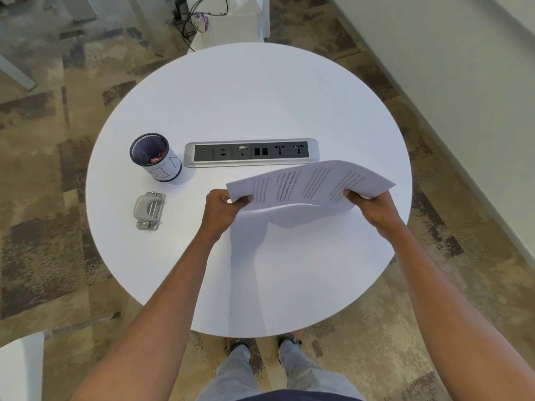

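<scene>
A thin stack of printed paper sheets point(309, 182) hangs in the air above the round white table point(249, 91), curved and sagging in the middle. My left hand point(221, 211) pinches its near left corner. My right hand point(373, 209) grips its near right edge. The text faces up. A grey hole punch point(150, 210) lies on the table to the left of my left hand, apart from it.
A black mesh cup point(155, 157) with a white label and a small red item inside stands behind the punch. A silver socket panel point(251, 152) is set into the table's middle. Patterned carpet surrounds the table; a white wall runs along the right.
</scene>
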Demonstrator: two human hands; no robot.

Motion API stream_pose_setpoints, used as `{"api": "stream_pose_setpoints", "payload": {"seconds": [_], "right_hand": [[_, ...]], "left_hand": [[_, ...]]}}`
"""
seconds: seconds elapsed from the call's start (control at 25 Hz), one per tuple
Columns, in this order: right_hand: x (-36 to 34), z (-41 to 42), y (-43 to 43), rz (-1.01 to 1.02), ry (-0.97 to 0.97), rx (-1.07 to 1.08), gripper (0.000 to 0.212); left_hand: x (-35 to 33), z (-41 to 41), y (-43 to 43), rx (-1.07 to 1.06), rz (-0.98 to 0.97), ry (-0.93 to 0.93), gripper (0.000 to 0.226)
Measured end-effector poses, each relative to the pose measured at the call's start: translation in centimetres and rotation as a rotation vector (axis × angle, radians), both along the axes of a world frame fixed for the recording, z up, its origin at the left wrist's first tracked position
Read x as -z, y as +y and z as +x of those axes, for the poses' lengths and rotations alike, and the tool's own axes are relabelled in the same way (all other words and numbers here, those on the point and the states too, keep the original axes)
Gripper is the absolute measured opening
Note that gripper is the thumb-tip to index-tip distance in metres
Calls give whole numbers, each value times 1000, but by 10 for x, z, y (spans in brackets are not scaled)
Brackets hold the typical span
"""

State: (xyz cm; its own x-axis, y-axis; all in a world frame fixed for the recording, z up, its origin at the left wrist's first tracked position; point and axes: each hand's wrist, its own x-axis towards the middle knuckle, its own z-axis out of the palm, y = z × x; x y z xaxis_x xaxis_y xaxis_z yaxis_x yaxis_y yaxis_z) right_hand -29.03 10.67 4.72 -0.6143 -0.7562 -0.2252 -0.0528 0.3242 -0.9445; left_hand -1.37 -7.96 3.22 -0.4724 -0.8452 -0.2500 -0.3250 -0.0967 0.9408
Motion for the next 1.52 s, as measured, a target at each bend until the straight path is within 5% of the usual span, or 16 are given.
{"api": "stream_pose_setpoints", "payload": {"seconds": [0.44, 0.56, 0.64, 0.72, 0.8, 1.0, 1.16, 1.24, 1.36, 1.52], "right_hand": [[2, 16, 6, -27, -364, 23, 21], [1, 16, 11, 24, -263, 72, 50], [-12, 7, 9, 97, -51, 95, 89], [-31, -4, 1, 174, 225, -24, 107], [-51, -11, -12, 240, 411, -244, 96], [-68, -8, -40, 305, 298, -485, 30], [-62, 2, -31, 64, 58, -285, 25], [-54, 7, -25, -29, -35, -233, 32], [-44, 15, -24, -113, -100, -230, 38], [-40, 22, -27, -140, -100, -227, 38]], "left_hand": [[-59, 2, -18, 87, 63, 3, 10], [-84, -7, -28, 237, -158, -120, 8], [-103, -19, -32, 353, -312, -186, 14], [-122, -31, -37, 447, -449, -275, 12], [-141, -41, -39, 531, -539, -337, 10], [-176, -63, -34, 736, -681, -328, 3], [-169, -22, -72, 319, -374, 60, 45], [-139, 3, -70, 199, -192, 64, 58], [-83, 4, -35, 410, -61, -181, 54], [-44, -9, 0, 380, -22, -59, 34]]}}
